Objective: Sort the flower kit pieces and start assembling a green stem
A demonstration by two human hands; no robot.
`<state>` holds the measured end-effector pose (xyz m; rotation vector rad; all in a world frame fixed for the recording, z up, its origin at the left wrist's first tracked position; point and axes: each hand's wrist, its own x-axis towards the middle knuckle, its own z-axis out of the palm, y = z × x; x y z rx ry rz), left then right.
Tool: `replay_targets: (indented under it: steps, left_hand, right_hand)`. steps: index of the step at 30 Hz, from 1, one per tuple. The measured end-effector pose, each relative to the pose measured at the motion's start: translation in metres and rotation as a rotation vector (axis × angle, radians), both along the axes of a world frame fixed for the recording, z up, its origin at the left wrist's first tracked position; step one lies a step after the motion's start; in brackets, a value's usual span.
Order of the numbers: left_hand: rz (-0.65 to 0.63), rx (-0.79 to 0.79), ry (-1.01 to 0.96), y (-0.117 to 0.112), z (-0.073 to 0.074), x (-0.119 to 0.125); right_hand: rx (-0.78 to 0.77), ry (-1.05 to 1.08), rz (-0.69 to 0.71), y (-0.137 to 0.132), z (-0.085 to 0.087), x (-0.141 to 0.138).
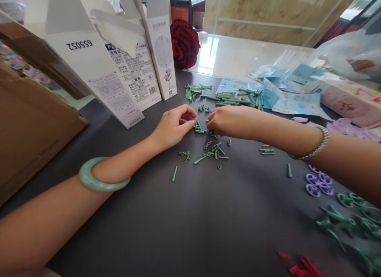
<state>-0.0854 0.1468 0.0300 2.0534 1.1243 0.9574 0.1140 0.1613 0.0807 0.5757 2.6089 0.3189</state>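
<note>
My left hand (173, 125) is closed in a pinch on a small clear plastic piece, perhaps a bag, beside some small green parts (199, 131). Just to its right, my right hand (222, 120) reaches down with curled fingers among the same parts. Its fingertips are hidden, so what they hold does not show. Nearer me lies a loose group of small green connectors and short rods (214, 151), with one single green rod (174, 174) apart from them. Beyond my hands are green leaf pieces (195, 91) and a pile of longer green stems (235, 98).
White printed boxes (153, 50) and a brown carton (35, 126) stand at left. Blue packets (285, 86) and a pink box (351, 100) lie far right. Purple rings (313, 190), green leaf pieces (336, 221) and red pieces (306, 267) lie near right on the dark table (166, 225).
</note>
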Motion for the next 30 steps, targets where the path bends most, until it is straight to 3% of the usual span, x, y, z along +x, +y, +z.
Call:
replay_targets:
  steps: [17, 30]
  left_hand:
    - [0.003, -0.005, -0.014, -0.001, 0.000, 0.001]
    - [-0.011, 0.006, -0.026, 0.000, -0.002, -0.001]
  right_hand:
    - [-0.017, 0.026, 0.143, 0.002, 0.001, 0.008]
    - [-0.115, 0.133, 0.093, 0.009, -0.001, 0.008]
